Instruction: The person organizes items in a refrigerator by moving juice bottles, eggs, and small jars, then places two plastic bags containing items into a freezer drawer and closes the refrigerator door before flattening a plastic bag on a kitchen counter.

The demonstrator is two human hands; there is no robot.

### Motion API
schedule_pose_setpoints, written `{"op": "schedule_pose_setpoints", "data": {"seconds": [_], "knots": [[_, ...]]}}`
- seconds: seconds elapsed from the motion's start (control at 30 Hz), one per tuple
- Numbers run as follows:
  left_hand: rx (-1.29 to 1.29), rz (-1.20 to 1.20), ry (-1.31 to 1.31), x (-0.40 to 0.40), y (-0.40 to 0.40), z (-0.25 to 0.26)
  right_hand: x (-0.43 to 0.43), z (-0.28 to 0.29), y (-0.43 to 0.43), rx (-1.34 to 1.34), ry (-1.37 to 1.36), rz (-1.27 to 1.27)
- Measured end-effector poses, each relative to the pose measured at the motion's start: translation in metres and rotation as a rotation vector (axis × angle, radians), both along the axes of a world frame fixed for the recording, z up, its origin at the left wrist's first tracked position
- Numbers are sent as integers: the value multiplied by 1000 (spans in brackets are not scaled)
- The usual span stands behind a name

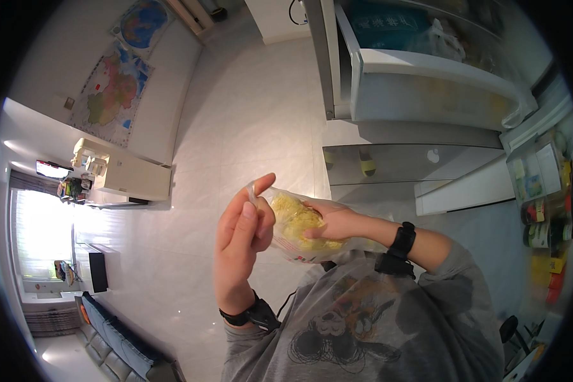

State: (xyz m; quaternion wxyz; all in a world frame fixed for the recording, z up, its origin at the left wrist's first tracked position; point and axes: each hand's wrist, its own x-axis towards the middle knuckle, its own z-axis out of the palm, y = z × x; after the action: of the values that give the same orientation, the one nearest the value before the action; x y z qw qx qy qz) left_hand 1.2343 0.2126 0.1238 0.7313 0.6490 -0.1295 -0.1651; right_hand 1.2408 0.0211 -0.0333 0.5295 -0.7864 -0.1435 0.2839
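Note:
In front of my chest is a clear plastic bag with red and green print, holding a yellow, bumpy-textured mass. My left hand pinches the bag's film between curled fingers and thumb, at the left end. From the right, my right hand grips the yellow mass, its thumb and fingers spread around it. Whether those fingers are inside the bag or outside its film, I cannot tell. Both wrists wear black straps.
To the right, an open refrigerator shows a pulled-out drawer with a teal bag and plastic bags. Its door shelves hold jars and packets. Pale floor tiles stretch ahead. A white cabinet and a sofa stand left.

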Motion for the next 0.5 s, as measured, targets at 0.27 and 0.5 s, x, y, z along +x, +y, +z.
{"op": "schedule_pose_setpoints", "data": {"seconds": [0.27,0.5], "knots": [[-5,-39,45,14,-7,-2,-30,66,-58,-70,-130,-187],[25,14,59,22,-33,-1,-56,116,-110,151,-63,-438]]}}
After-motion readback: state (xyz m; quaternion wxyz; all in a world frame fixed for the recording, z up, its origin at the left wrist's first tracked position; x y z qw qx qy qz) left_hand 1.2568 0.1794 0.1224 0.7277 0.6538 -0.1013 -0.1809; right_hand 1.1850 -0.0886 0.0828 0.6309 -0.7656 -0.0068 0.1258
